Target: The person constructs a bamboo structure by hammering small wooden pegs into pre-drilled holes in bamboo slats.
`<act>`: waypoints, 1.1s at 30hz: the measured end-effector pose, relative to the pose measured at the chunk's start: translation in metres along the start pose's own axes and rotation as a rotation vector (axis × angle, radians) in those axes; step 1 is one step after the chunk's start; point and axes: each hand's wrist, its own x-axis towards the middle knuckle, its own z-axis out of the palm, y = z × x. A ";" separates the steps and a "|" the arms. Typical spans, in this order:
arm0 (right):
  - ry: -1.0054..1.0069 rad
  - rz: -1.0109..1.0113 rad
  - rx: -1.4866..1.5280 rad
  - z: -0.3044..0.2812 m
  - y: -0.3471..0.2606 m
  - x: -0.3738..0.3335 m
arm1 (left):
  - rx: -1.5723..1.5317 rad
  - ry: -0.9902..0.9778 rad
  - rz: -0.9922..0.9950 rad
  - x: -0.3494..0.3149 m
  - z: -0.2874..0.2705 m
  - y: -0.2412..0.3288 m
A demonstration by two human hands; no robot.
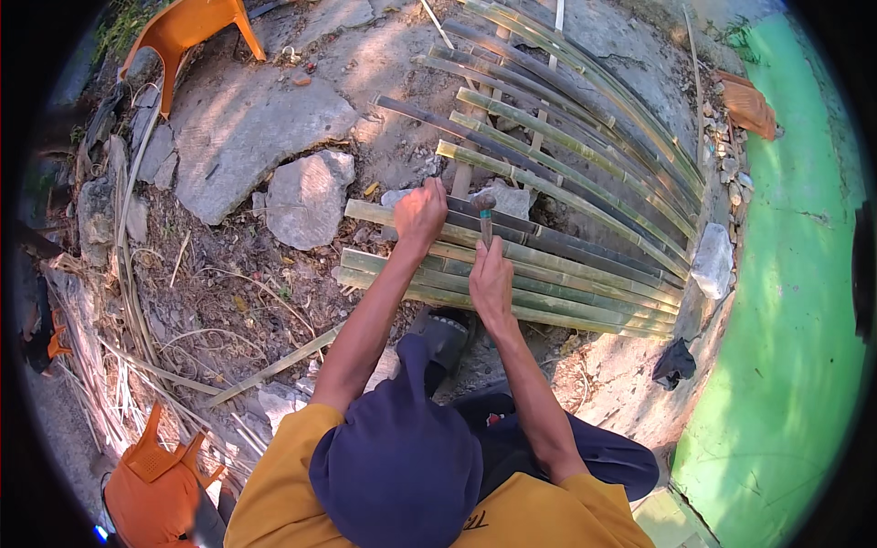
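My right hand [491,285] is wrapped round the handle of a hammer [485,212], its head raised just above the bamboo strips. Close by on the left, my left hand [420,216] is closed at the end of a dark bamboo strip. Its fingertips are pressed together, and whatever they pinch is too small to make out. Long split bamboo strips [557,194] lie side by side in a fan, narrower on the right. Under them run thin wooden crosspieces [462,172]. Nearest to me, several wider green strips [566,303] lie below both hands.
Flat stones [311,196] lie on the dirt at the left. An orange plastic chair [187,32] stands far left. A person in orange [151,502] is at the lower left. White rock [713,261] and black plastic [674,363] border a green surface [795,274] on the right.
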 end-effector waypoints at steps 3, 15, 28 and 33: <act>0.024 -0.048 0.049 -0.005 -0.007 -0.010 | 0.014 0.079 0.025 0.002 0.000 0.000; 0.077 -0.172 0.061 -0.014 -0.023 -0.007 | 0.033 0.096 0.060 0.004 -0.001 0.004; 0.021 -0.052 -0.039 0.014 0.004 -0.001 | -0.008 0.054 0.036 0.005 -0.004 0.007; 0.140 -0.137 0.205 -0.021 -0.042 -0.004 | -0.013 0.051 0.013 0.001 -0.003 0.001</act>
